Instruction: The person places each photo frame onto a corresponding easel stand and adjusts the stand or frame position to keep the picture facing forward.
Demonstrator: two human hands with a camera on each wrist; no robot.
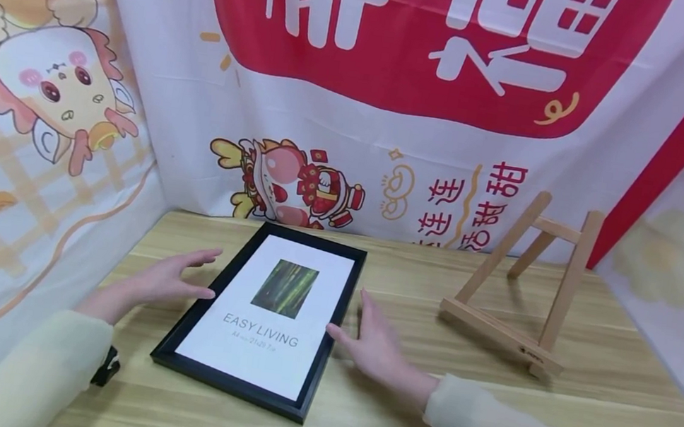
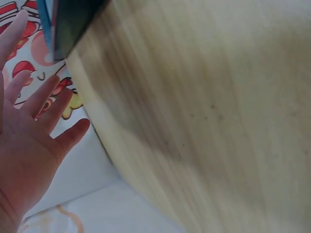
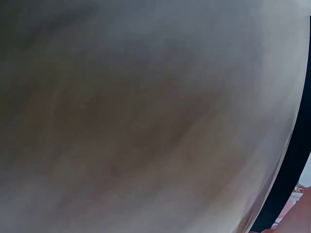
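Note:
A black picture frame [image 1: 313, 374] with a white insert reading "EASY LIVING" and a small green picture is on the wooden table, slanted away from me. On its left side is my left hand [image 1: 170, 279], thumb and fingers spread at the frame's edge. My left hand [image 2: 31, 145] also shows with straight, parted fingers in the left wrist view, near a dark corner of something. Over the frame's right border reaches the thumb of my right hand [image 1: 374, 342]; its other fingers extend beside the frame. Whether either thumb touches the frame, I cannot tell.
A wooden tabletop easel [image 1: 494, 328] stands at the right of the table [image 1: 384, 418]. Printed cloth [image 1: 353, 122] with red and white designs hangs behind, and more cloth lines both sides. The right wrist view is mostly a blurred brownish surface with a dark strip [image 3: 291, 145].

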